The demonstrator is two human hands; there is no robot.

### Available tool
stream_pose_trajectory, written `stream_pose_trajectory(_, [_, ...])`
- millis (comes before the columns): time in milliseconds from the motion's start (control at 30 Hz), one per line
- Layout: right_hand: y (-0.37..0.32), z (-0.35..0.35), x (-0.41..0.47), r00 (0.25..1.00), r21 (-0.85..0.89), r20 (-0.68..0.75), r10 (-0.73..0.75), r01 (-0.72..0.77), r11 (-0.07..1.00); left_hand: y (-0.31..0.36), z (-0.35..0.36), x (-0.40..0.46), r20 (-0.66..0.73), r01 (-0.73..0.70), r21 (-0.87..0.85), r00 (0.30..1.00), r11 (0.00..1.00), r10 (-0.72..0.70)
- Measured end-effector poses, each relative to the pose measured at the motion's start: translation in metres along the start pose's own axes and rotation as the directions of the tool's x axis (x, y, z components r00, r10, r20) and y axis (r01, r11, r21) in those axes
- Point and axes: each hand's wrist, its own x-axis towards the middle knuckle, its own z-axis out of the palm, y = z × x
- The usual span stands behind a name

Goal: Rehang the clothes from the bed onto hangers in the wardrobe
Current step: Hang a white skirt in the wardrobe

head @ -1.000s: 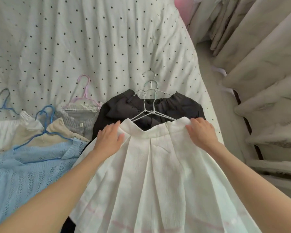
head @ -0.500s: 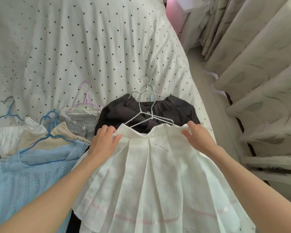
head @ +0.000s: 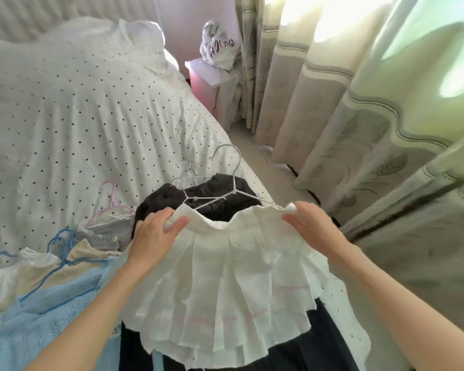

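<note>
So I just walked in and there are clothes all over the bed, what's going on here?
A person is sorting clothes for hanging. Both hands hold a white pleated skirt by its waistband, the left hand at one end and the right hand at the other, with a white wire hanger at the waistband. The skirt is lifted above a dark garment on the dotted bedspread. More tops lie to the left on a blue hanger and a pink hanger. No wardrobe is in view.
</note>
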Motion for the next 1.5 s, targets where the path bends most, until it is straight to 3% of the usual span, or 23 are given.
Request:
stream_pose_trajectory(133, [0.007,-0.061,-0.080,0.972,0.002,-0.180,0.149,-0.151,0.988,0.069,-0.018,-0.012,-0.047,-0.262,-0.115,0.965,0.958,0.258])
stream_pose_trajectory(267, [-0.003,-0.113,-0.179,0.866,0.137,-0.360,0.345,-0.317,0.938,0.132,-0.028,-0.038,-0.061,-0.490,-0.171,0.871,0.855,0.487])
stream_pose_trajectory(400, [-0.005,-0.133,-0.277,0.699,0.252,-0.507,0.504,-0.439,0.862,0.189,-0.025,-0.077,-0.032,-0.601,-0.240,0.790,0.763,0.612])
stream_pose_trajectory(533, [-0.010,-0.147,-0.376,0.536,0.457,-0.567,0.626,-0.428,0.780,0.258,-0.020,-0.131,-0.012,-0.678,-0.315,0.703,0.665,0.711])
stream_pose_trajectory(633, [-0.019,-0.156,-0.448,0.369,0.579,-0.594,0.715,-0.421,0.699,0.306,-0.011,-0.176,0.014,-0.731,-0.414,0.591,0.543,0.807])
stream_pose_trajectory(767, [-0.035,-0.157,-0.545,0.248,0.426,-0.709,0.660,-0.595,0.682,0.362,0.004,-0.244,0.045,-0.755,-0.519,0.445,0.401,0.894])
stream_pose_trajectory(867, [-0.059,-0.150,-0.615,0.111,0.404,-0.757,0.644,-0.695,0.595,0.397,0.003,-0.314,0.064,-0.750,-0.594,0.318,0.293,0.946])
stream_pose_trajectory(1000, [-0.091,-0.137,-0.712,-0.052,0.418,-0.717,0.695,-0.831,0.369,0.423,0.009,-0.404,0.066,-0.727,-0.669,0.154,0.158,0.986])
stream_pose_trajectory(1133, [-0.132,-0.125,-0.789,-0.132,0.366,-0.598,0.791,-0.922,0.123,0.435,0.015,-0.488,0.074,-0.673,-0.736,0.018,0.067,0.997])
stream_pose_trajectory(1200, [-0.146,-0.116,-0.816,-0.196,0.350,-0.622,0.758,-0.936,0.045,0.438,0.023,-0.519,0.032,-0.664,-0.747,-0.060,-0.016,0.998])
stream_pose_trajectory(1267, [-0.160,-0.105,-0.845,-0.277,0.401,-0.645,0.712,-0.916,0.007,0.442,0.032,-0.551,0.026,-0.653,-0.754,-0.144,-0.075,0.989])
stream_pose_trajectory(1333, [-0.178,-0.091,-0.878,-0.354,0.542,-0.593,0.723,-0.840,0.034,0.444,0.037,-0.589,0.022,-0.631,-0.765,-0.224,-0.128,0.974])
stream_pose_trajectory(1500, [-0.223,-0.056,-0.935,-0.429,0.749,-0.428,0.795,-0.661,0.047,0.437,0.054,-0.679,0.070,-0.647,-0.741,-0.340,-0.179,0.938])
